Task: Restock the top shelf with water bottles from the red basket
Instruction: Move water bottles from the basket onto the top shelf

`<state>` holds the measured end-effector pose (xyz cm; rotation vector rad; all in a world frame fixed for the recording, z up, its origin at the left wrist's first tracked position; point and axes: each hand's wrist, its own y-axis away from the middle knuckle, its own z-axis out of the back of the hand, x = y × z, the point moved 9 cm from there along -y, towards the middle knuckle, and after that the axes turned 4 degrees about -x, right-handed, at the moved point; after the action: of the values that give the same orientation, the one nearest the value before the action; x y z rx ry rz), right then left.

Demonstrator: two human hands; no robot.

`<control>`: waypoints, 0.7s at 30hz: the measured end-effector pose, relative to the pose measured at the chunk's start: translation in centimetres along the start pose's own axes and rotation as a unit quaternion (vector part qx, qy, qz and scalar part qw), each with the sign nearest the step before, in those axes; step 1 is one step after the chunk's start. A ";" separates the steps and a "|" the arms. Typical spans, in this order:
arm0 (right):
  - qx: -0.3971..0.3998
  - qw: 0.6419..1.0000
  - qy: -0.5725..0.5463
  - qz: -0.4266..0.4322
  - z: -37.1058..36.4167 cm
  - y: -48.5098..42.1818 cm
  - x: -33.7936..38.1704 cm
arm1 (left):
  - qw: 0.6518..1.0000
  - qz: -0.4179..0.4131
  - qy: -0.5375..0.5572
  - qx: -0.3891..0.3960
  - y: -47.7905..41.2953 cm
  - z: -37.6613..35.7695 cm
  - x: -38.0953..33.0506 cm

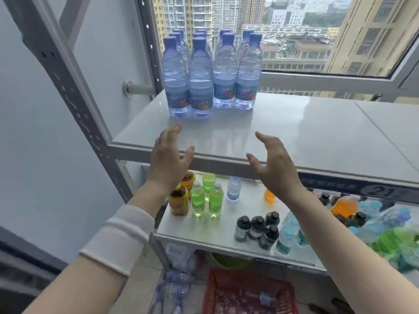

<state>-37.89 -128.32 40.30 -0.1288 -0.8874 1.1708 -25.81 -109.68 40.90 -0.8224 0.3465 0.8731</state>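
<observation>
Seen from the head, looking down at a metal rack by a window.

At 6 o'clock, nearest and lowest, the red basket [249, 291] sits on the floor at the rack's foot, within easy reach for lifting stock upward. One small bottle [268, 299] lies in it; the rest of its inside is too blurred to read. Loose bottles [172, 288] lie on the floor at 7 o'clock, just beside the basket.

Both forearms rise from the bottom corners toward the centre. The left one wears a white sleeve [122, 236].

Behind the arms, from 5 to 3 o'clock, a lower shelf [215, 225] carries green bottles [206, 198], dark-capped bottles [260, 227] and other drinks.

At the centre, the left hand [169, 159] and right hand [275, 164] hover over the front edge of the top shelf [294, 132]. Both are spread and hold nothing, with palms facing each other and fingers loosely curved. They are near the stock but not touching it. The pose would suit closing in from both sides to square up the rows.

At 12 o'clock, the water bottles [210, 73] stand upright on the top shelf, blue-capped, four across and at least two deep. They are packed tight toward the left rear corner, probably so that later bottles can fill the bare surface to the right.

Beyond, from 12 to 2 o'clock, a window [294, 30] shows tower blocks.
</observation>
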 end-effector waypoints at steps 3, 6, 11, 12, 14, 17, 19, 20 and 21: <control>0.017 1.000 0.011 -0.007 2.2 4.7 -1.2 | 0.999 -0.013 -0.028 0.024 5.0 -0.9 -2.6; 0.018 1.000 0.016 -0.012 3.8 8.8 -2.0 | 0.998 -0.032 -0.035 0.043 8.7 -2.0 -4.5; 0.039 0.997 0.061 -0.018 4.9 14.9 -3.1 | 0.994 -0.067 -0.048 0.066 13.7 -3.8 -6.2; 0.044 0.996 0.074 -0.024 4.9 16.2 -3.4 | 0.993 -0.075 -0.050 0.074 14.8 -4.3 -6.4; 0.062 0.993 0.094 -0.044 4.6 19.0 -4.5 | 0.990 -0.080 -0.055 0.102 17.5 -5.8 -6.2; 0.113 0.984 0.110 -0.077 2.6 24.4 -6.7 | 0.980 -0.077 -0.070 0.170 23.0 -9.0 -5.0; 0.155 0.973 0.147 -0.083 0.8 28.6 -8.2 | 0.965 -0.067 -0.103 0.230 27.5 -11.4 -3.7; 0.174 0.966 0.169 -0.086 0.0 30.6 -9.2 | 0.955 -0.063 -0.124 0.261 29.7 -12.8 -2.9; 0.193 0.959 0.189 -0.082 -0.9 32.6 -10.3 | 0.944 -0.056 -0.145 0.290 31.8 -14.0 -2.0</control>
<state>-62.58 -122.86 17.27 0.0397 -0.3181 1.0944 -51.39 -109.67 17.32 -0.1599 0.2714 0.7172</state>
